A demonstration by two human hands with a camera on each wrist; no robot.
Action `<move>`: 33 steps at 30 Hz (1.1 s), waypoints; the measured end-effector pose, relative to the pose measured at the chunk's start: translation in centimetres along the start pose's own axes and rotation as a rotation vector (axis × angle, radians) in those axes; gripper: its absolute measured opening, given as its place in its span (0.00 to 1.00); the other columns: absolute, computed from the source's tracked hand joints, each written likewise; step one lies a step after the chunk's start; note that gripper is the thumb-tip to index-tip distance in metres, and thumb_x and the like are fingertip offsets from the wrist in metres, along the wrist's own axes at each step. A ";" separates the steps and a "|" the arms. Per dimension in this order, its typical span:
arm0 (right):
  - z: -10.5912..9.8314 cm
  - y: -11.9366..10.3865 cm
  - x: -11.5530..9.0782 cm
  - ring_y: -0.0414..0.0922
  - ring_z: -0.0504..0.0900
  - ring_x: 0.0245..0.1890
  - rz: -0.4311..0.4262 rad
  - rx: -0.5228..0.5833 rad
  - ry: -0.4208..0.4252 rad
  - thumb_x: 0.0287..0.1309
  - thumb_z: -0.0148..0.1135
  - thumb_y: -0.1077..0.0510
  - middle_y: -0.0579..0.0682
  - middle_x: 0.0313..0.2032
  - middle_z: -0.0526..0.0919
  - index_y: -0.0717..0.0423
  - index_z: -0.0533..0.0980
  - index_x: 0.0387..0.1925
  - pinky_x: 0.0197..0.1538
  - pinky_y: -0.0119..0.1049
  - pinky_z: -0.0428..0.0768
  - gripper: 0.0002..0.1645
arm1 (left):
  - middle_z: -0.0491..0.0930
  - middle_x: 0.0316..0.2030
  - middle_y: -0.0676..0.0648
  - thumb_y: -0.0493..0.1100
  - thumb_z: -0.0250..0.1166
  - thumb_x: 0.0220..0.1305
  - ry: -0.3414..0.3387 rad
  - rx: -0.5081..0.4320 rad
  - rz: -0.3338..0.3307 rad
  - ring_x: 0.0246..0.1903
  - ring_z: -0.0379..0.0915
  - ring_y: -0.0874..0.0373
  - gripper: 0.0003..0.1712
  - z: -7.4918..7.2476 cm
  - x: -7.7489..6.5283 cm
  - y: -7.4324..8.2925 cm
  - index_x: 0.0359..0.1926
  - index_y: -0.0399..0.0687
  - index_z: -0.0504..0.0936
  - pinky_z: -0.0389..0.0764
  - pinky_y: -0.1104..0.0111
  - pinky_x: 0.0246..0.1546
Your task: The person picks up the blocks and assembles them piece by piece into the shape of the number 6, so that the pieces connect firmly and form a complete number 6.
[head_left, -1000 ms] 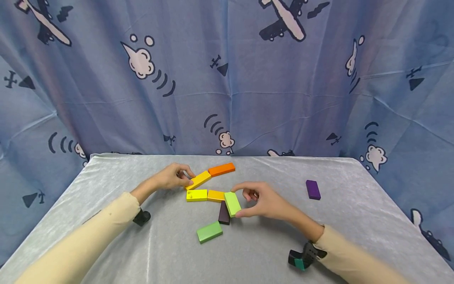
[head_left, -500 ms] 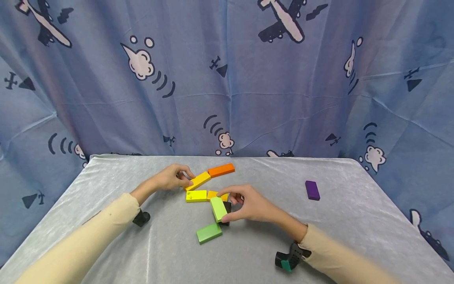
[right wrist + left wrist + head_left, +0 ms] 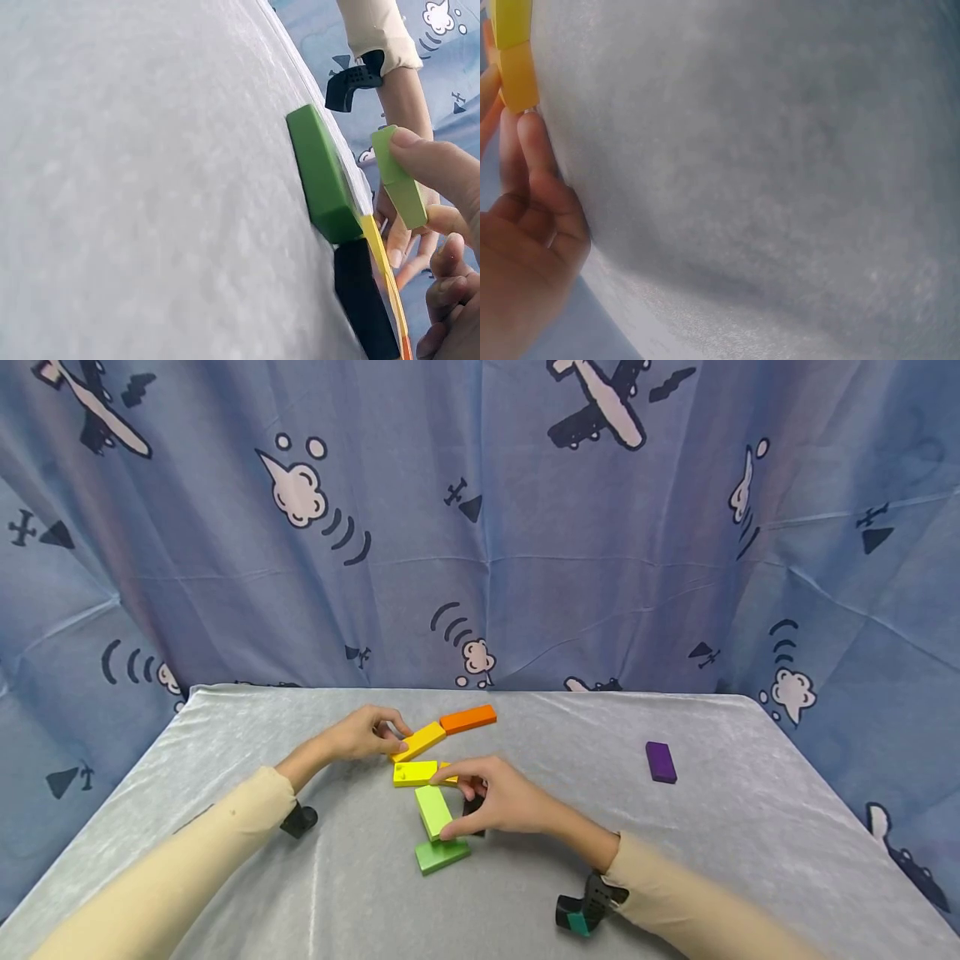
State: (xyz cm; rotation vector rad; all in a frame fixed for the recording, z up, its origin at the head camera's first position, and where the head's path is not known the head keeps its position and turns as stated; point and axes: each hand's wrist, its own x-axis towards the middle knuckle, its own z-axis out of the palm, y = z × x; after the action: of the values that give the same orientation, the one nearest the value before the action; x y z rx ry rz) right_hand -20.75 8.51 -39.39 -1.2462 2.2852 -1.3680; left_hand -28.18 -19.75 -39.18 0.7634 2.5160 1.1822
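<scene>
Between thumb and index finger, my right hand [image 3: 498,797] pinches a light green block [image 3: 434,812], held above the table in the right wrist view. Below it lies a darker green block [image 3: 442,855], partly covered in the head view. My left hand [image 3: 367,732] pinches the near left end of a yellow-orange block [image 3: 420,741], whose far end meets an orange block [image 3: 468,718]. In front of that pair, a bright yellow block [image 3: 415,773] adjoins another yellow-orange block [image 3: 448,773], partly hidden by my right fingers. A dark block [image 3: 474,814] shows behind my right hand.
A purple block [image 3: 661,762] lies apart on the right side of the table. Grey velvety cloth [image 3: 360,893] covers the table, and a blue patterned curtain [image 3: 480,527] hangs at its back edge.
My right hand has carried the light green block leftward and slightly nearer, from over the dark block to above the green one. The left hand has kept its place on the yellow-orange block.
</scene>
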 end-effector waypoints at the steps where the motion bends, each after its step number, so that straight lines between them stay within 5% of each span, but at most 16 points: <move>1: 0.2 0.0 0.1 0.37 0.65 0.24 -0.004 -0.001 -0.005 0.46 0.84 0.53 0.51 0.25 0.70 0.52 0.83 0.54 0.30 0.30 0.64 0.31 | 0.86 0.32 0.45 0.33 0.69 0.66 -0.001 -0.002 0.000 0.31 0.80 0.53 0.09 0.0 0.0 0.0 0.47 0.34 0.85 0.75 0.65 0.30; 7: 1.3 -0.2 1.0 0.37 0.63 0.24 -0.039 0.008 -0.027 0.47 0.84 0.54 0.55 0.24 0.69 0.52 0.83 0.56 0.30 0.30 0.64 0.32 | 0.86 0.33 0.44 0.32 0.68 0.67 -0.006 -0.011 0.011 0.31 0.80 0.54 0.09 -0.1 0.0 -0.1 0.47 0.34 0.85 0.75 0.64 0.31; 15: 2.4 -0.5 2.0 0.35 0.64 0.25 -0.009 -0.016 -0.042 0.45 0.85 0.54 0.43 0.23 0.66 0.51 0.84 0.54 0.33 0.30 0.65 0.32 | 0.86 0.33 0.45 0.32 0.68 0.67 -0.008 0.000 0.012 0.31 0.80 0.54 0.09 0.0 0.0 -0.1 0.47 0.34 0.85 0.76 0.64 0.31; 33: 3.9 -1.2 3.4 0.35 0.63 0.23 0.022 -0.053 -0.080 0.44 0.85 0.54 0.41 0.20 0.65 0.51 0.84 0.52 0.31 0.28 0.63 0.30 | 0.86 0.33 0.42 0.33 0.68 0.68 -0.013 -0.009 0.017 0.32 0.83 0.53 0.10 -0.1 0.0 0.0 0.48 0.32 0.84 0.78 0.63 0.33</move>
State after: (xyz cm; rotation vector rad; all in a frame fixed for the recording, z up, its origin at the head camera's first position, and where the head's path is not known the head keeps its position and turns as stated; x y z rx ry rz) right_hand -20.07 3.26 -39.76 -1.2643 2.2875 -1.2350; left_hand -28.17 -19.81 -39.10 0.7892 2.4969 1.1897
